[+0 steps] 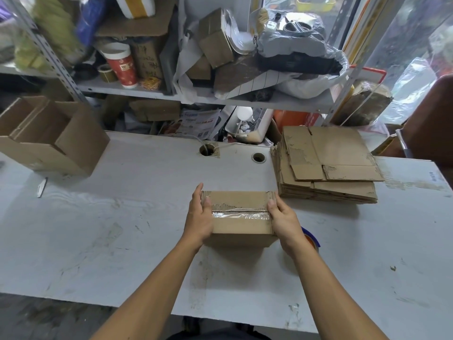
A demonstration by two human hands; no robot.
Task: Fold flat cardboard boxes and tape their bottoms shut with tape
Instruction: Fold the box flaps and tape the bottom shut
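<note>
One small box (241, 214), its bottom seam already taped, is gripped at both ends by the left hand (199, 217) and right hand (285, 218) mid-tabletop (122, 217), while a stack of flat boxes (328, 165) is left to be folded.
</note>
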